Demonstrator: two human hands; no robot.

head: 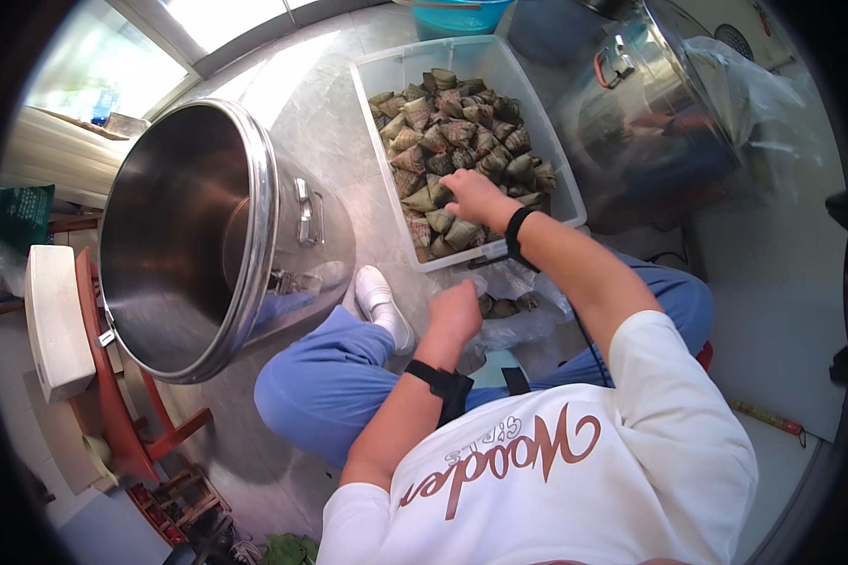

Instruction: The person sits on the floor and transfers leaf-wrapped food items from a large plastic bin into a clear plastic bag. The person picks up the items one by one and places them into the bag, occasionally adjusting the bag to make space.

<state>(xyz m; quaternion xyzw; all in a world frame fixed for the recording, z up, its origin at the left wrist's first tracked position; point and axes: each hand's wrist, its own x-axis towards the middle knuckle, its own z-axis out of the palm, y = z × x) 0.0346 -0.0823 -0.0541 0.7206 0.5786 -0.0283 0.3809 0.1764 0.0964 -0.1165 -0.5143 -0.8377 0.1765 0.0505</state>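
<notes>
A clear plastic tub (393, 185) holds a heap of leaf-wrapped, tied rice dumplings (459, 134). Over the near part of that heap is my right hand (475, 198), its fingers at a dumpling; whether they grip it is unclear. My left hand (456, 311) is curled in front of the tub, beside a clear plastic bag (537, 321) with several dumplings (505, 307) in or on it. What the left hand's fingers hold, if anything, is hidden.
A large, open steel pot (332, 233) stands at the left, near my white shoe (381, 304). Another big steel pot (629, 134) is at the right. Behind the tub is a turquoise bucket (459, 21). A red wooden stool (113, 381) is at the lower left.
</notes>
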